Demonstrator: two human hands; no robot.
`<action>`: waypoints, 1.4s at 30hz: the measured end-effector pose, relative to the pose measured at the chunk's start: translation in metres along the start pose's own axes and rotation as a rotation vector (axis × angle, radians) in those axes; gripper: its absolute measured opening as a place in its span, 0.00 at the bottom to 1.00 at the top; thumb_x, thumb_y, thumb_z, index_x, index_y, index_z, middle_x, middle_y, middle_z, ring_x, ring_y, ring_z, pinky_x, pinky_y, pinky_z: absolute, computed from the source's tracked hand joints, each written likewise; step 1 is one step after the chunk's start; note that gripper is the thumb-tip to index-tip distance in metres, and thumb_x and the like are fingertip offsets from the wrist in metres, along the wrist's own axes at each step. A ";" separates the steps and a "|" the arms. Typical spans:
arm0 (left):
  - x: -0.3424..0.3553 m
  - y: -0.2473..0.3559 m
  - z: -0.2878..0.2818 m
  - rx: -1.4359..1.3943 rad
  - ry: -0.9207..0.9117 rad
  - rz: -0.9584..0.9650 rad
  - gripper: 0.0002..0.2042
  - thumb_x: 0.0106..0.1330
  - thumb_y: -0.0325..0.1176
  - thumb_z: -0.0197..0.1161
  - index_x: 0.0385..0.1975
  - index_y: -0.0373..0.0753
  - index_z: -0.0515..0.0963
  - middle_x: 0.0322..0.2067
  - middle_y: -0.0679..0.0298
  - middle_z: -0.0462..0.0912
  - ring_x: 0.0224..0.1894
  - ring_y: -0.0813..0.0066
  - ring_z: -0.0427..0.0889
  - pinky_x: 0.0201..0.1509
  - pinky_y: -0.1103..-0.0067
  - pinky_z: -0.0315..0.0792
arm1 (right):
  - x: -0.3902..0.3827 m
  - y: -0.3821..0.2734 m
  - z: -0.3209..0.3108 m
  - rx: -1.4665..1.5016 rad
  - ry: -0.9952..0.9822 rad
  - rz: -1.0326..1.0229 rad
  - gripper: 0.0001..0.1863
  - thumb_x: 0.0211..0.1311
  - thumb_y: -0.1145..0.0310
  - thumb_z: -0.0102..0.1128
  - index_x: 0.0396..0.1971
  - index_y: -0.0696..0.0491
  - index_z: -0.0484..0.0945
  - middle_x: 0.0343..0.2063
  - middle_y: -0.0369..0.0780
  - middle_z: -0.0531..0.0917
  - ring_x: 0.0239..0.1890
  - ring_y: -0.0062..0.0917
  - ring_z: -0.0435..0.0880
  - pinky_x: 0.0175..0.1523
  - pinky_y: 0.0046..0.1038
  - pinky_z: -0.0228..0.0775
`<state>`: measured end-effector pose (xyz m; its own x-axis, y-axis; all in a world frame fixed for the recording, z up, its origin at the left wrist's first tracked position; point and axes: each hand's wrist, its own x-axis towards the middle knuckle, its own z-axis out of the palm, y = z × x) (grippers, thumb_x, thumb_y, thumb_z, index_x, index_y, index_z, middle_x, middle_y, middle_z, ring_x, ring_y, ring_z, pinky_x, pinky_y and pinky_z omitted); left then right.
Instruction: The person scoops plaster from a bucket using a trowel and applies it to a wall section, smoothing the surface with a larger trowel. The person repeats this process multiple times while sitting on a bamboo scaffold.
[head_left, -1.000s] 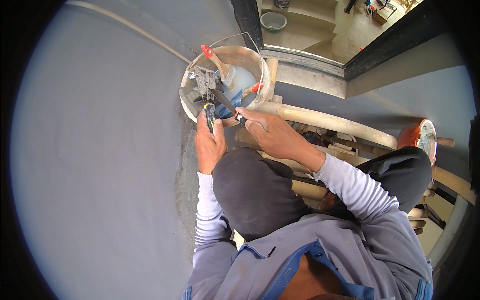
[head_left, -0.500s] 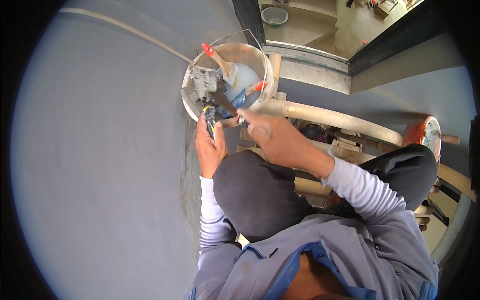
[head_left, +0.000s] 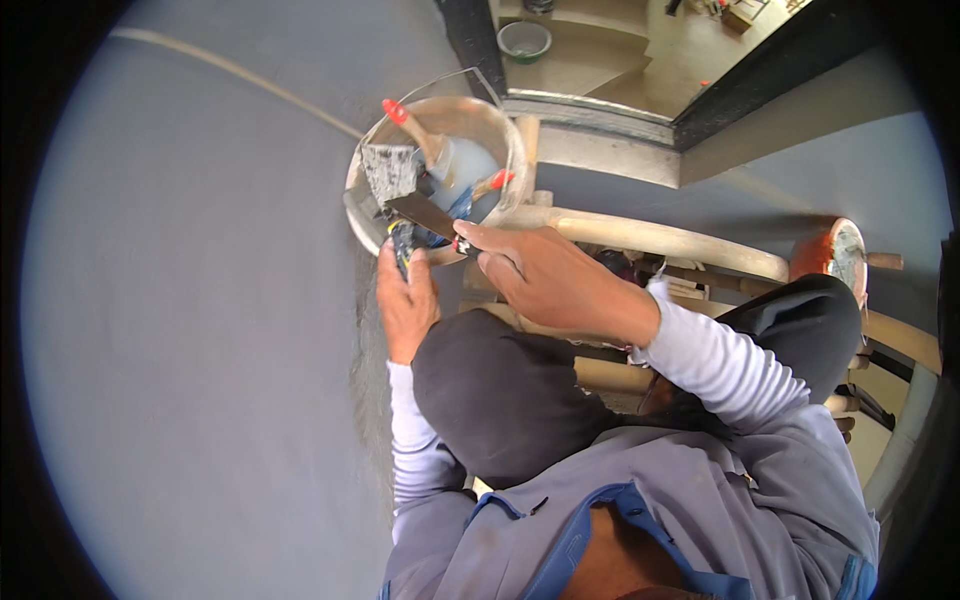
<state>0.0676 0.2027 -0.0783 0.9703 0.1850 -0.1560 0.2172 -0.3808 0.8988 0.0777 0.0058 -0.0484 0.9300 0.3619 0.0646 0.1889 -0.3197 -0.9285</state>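
Observation:
My left hand (head_left: pixel 408 305) is closed round the black and yellow handle of a putty knife (head_left: pixel 388 170), whose wide blade is smeared with grey-white paste and points up over a bucket (head_left: pixel 495 118). In my closed right hand (head_left: pixel 560 275) is a second scraper (head_left: pixel 424 214) with a dark blade. That blade lies across the lower part of the first knife, near the neck; whether they touch I cannot tell. Inside the bucket, a red-tipped paintbrush (head_left: pixel 418 130) and another brush with blue on it (head_left: pixel 490 186) lean in cloudy liquid.
A grey wall (head_left: pixel 200 330) runs along my left. Bamboo poles (head_left: pixel 650 238) form the staging around my legs. An orange-stained can (head_left: pixel 815 255) stands at the right by my knee. Beyond the dark-framed opening sits a basin (head_left: pixel 524 42) at a lower level.
The right-hand scraper has swung up and left, and its blade now lies across the other knife. The whole view has shifted slightly. Both hands keep their hold.

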 end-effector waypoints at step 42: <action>-0.015 -0.088 0.147 -0.688 -0.919 -0.162 0.13 0.75 0.40 0.46 0.53 0.42 0.60 0.30 0.69 0.69 0.27 0.84 0.68 0.30 0.84 0.67 | -0.057 -0.019 -0.096 -0.518 0.254 0.098 0.21 0.62 0.69 0.49 0.56 0.56 0.72 0.49 0.53 0.77 0.52 0.48 0.74 0.57 0.37 0.65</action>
<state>0.0497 0.1003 -0.2155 0.7097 -0.6488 -0.2746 0.5157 0.2129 0.8299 0.0517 -0.0927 0.0008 0.9852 0.1087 0.1324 0.1686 -0.7510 -0.6385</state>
